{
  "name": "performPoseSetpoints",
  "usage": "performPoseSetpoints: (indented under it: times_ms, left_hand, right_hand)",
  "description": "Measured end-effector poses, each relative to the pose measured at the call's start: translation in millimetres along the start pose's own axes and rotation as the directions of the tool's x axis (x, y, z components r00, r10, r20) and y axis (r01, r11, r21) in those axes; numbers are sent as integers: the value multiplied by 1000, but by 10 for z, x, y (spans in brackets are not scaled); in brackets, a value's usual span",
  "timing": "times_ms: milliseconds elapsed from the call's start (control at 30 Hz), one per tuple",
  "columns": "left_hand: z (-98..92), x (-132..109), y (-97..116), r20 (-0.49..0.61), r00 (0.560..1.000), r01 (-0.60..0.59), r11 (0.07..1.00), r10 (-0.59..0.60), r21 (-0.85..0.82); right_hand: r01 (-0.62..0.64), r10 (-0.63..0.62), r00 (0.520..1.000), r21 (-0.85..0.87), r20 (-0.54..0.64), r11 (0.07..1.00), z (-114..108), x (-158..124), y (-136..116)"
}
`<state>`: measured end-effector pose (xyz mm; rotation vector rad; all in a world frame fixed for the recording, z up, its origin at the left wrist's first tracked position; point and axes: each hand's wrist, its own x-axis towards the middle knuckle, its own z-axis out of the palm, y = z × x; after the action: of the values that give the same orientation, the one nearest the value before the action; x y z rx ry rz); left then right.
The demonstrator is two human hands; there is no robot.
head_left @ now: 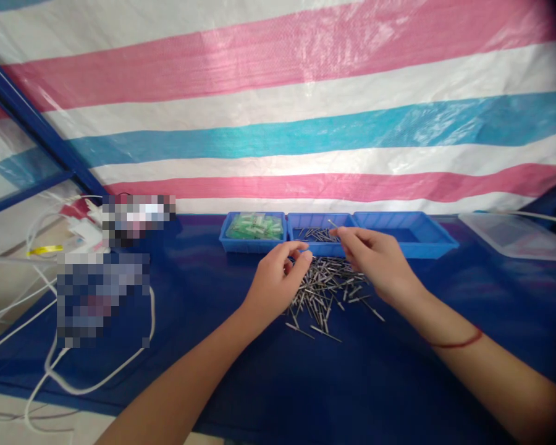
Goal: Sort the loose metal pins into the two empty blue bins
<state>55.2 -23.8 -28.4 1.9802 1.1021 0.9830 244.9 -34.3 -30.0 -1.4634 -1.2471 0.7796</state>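
A sheet (pixel 306 136) striped in pink, white and blue hangs behind the dark blue worktop (pixel 189 296) where I work with both bare hands. A blue frame (pixel 32 117) slants across the upper left, and white cables (pixel 152 309) loop over the worktop's left side, near two patches blurred beyond reading. A clear plastic lid (pixel 519 235) lies at the far right, beside three blue bins set in a row: the right bin (pixel 408 247), with its bottom in view, the middle bin (pixel 324 250) and the left bin (pixel 231 248). In front of the middle bin, a loose pile of metal pins (pixel 327 290) spreads on the worktop. My right hand (pixel 375 253), narrowed to a pinch, is at the middle bin's front wall; my left hand (pixel 278 272) curls at the pile's left edge, thumb and forefinger close together, though I cannot tell whether they hold anything. Green pieces (pixel 254 227) fill the left bin, and more pins (pixel 315 233) lie in the middle one. A red string (pixel 458 343) circles my right forearm. Smallest of all, a single pin (pixel 332 223) pokes up from my right fingertips.
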Motion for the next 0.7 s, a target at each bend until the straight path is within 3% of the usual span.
performPoseSetpoints:
  times_ms: [133, 233, 333, 433, 567, 700]
  left_hand:
    - [8, 20, -3, 119, 989, -105, 987, 90, 125]
    - [53, 61, 23, 296, 931, -298, 915, 215, 271]
    - [149, 143, 66, 451, 848, -483, 760, 279, 436]
    - [267, 246, 109, 535, 790, -600, 562, 300, 569]
    - [379, 374, 158, 677, 680, -720, 432, 283, 542]
    - [436, 462, 211, 719, 648, -743, 415, 251, 525]
  right_hand:
    - [-122, 126, 992, 200, -7, 972, -52, 116, -49]
    - [-139, 144, 990, 265, 2, 954, -104, 48, -40]
    - [-160, 162, 987, 244, 14, 956, -148, -48, 11]
    - [-181, 175, 983, 209, 48, 961, -172, -96, 53]
    - [-182, 173, 983, 182, 68, 966, -173, -96, 100]
    - [-175, 166, 984, 156, 70, 972, -153, -103, 130]
